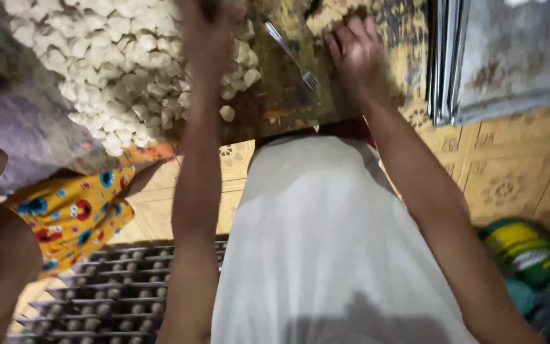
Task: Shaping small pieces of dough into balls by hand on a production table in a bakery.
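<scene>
My left hand [208,28] reaches up over a heap of small white dough pieces [122,64] on a worn, floured table [288,95]. It is blurred at the top edge, so its grip is unclear. My right hand [354,48] rests palm down on the table with fingers spread, touching a patch of crumbly dough [332,14]. A metal fork [294,57] lies between my two hands, tines toward me. My white apron [326,242] fills the lower middle.
A child in a yellow patterned garment [71,216] stands at my left by the table edge. A metal rack [112,293] lies on the tiled floor [510,172]. Stacked metal trays [447,64] stand at right. Green containers [529,255] sit at lower right.
</scene>
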